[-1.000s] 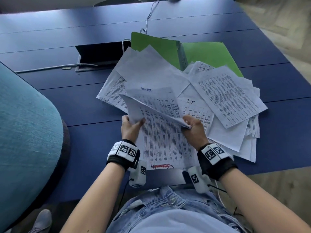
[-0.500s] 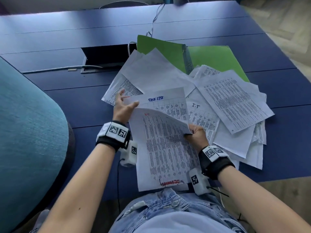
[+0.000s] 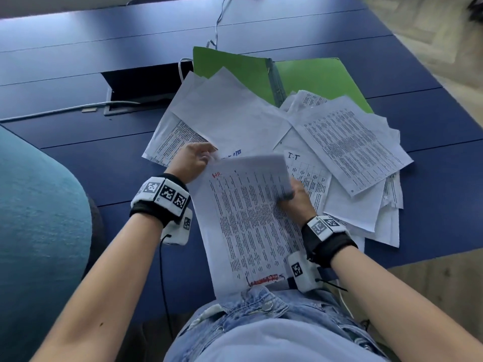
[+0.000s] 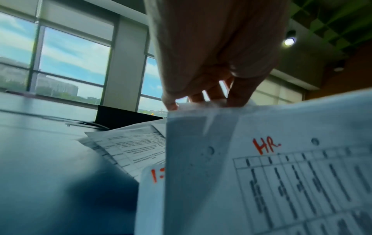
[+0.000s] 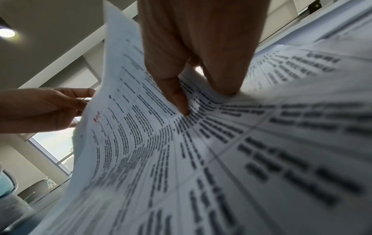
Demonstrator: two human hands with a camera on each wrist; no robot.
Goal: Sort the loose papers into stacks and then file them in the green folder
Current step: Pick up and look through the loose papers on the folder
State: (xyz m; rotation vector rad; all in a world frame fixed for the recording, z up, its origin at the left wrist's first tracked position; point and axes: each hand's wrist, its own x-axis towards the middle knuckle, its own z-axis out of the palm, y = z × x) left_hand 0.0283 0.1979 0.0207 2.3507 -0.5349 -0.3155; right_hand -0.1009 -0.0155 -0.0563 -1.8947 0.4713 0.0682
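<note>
A printed sheet marked "HR" in red (image 3: 248, 218) (image 4: 281, 182) (image 5: 161, 151) is held up over the near table edge. My left hand (image 3: 209, 158) (image 4: 201, 103) pinches its top left corner. My right hand (image 3: 287, 195) (image 5: 191, 105) grips its right edge, thumb on the printed face. Behind it a pile of loose papers (image 3: 347, 150) spreads across the blue table (image 3: 78, 158). The green folder (image 3: 318, 79) lies open at the back, partly under the pile.
A teal chair back (image 3: 34, 231) stands at my left. An open black cable box (image 3: 146, 84) with white cables sits in the table left of the folder. The table's right edge (image 3: 444, 82) meets wooden floor.
My left hand slid up the sheet's left side to its top corner. The HR sheet came up and toward me, covering the blue-titled sheet behind it. My right hand kept its hold.
</note>
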